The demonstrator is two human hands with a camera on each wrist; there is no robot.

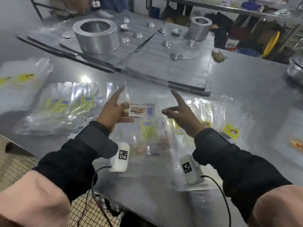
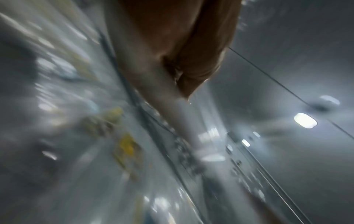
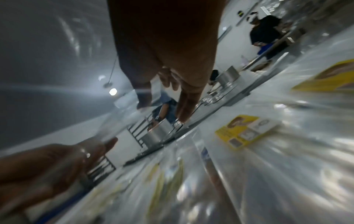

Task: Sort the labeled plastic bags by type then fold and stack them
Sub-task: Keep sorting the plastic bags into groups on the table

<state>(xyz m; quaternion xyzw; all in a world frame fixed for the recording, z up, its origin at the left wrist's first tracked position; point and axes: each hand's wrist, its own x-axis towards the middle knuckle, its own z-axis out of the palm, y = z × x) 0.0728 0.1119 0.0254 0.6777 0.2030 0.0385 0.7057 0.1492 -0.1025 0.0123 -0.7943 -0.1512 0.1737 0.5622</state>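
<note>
While raised above the steel worktable [image 1: 246, 89], left hand [image 1: 113, 112] pinches a clear plastic bag with a white-and-blue printed label [image 1: 141, 109] between thumb and fingers, index finger pointing up along the film. Bag held in the air between the two hands, label just right of the left thumb. Right hand [image 1: 182, 113] off to the right, apart from the left, fingers spread and straight, index up; whether it touches the far edge of the film: cannot tell, too transparent and blurred. Below and right of the hands, loose heap of clear bags with yellow labels [image 1: 229, 131] on the table. Left of the hands, overlapping pile of clear bags with yellow-green labels [image 1: 62, 104]; further left, another blurred stack of clear bags [image 1: 21, 79]. Beyond, large aluminium cylinder mould [image 1: 96, 36] on metal sheets. Left wrist view motion-blurred, only fingers [image 2: 172, 45] and film discernible.
</note>
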